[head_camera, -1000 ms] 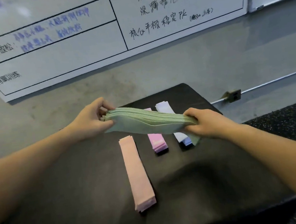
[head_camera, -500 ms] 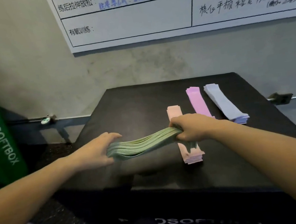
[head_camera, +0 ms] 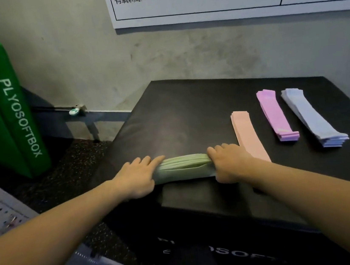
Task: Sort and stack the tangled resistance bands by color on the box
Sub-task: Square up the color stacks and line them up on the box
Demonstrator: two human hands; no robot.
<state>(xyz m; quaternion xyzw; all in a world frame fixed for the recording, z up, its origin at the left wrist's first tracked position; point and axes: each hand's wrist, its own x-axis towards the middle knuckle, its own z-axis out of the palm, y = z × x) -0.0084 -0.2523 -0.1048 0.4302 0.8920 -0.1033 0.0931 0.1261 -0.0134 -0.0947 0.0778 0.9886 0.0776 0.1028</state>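
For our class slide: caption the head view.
Both hands grip green bands on a black box, beside three sorted stacks.

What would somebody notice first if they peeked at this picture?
Probably the two hands, left hand and right hand, gripping the ends of a thick bundle of pale green flat bands near the front of the black padded box. Next, the three tidy stacks to the right: peach bands, pinkish-purple bands and light blue bands.
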